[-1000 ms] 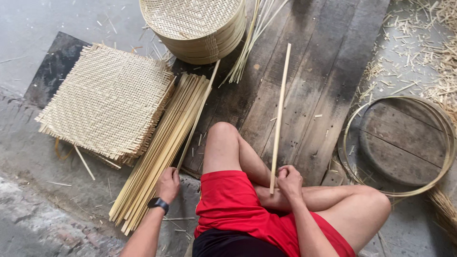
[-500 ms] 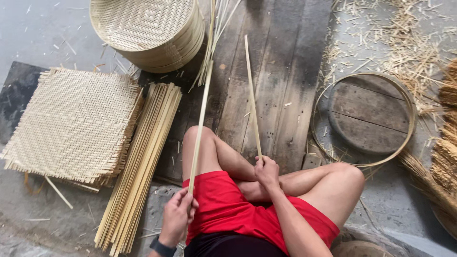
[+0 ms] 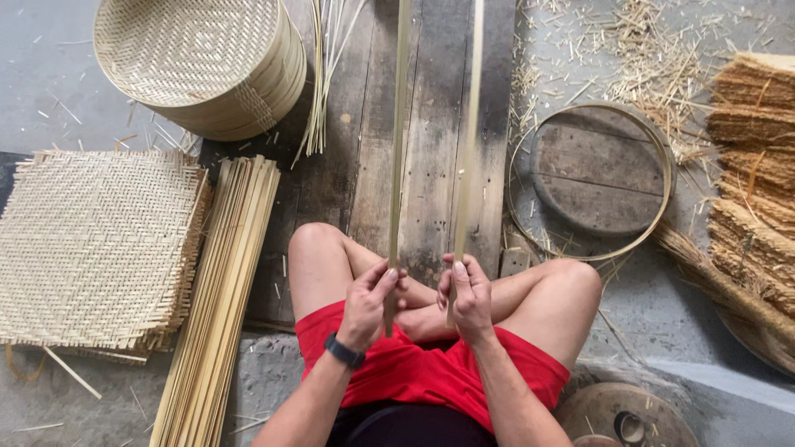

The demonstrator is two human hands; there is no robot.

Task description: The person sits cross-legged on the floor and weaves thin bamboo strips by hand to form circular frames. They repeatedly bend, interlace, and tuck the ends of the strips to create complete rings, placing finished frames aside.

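I sit cross-legged in red shorts on a wooden board. My left hand, with a dark watch at the wrist, grips a long pale bamboo strip that stands upright and runs out of the top of the view. My right hand grips a second bamboo strip, also upright, a little to the right of the first. The two strips are roughly parallel and apart. A bundle of bamboo strips lies on the ground to my left.
A stack of square woven mats lies at the left. Stacked round woven baskets stand at the top left. A round bamboo hoop circles a wooden disc at the right. Straw bundles lie at the far right.
My left hand picked a strip from the bundle at my left and raised it upright in front of me. The right hand's strip turned upright. The camera view shifted right.
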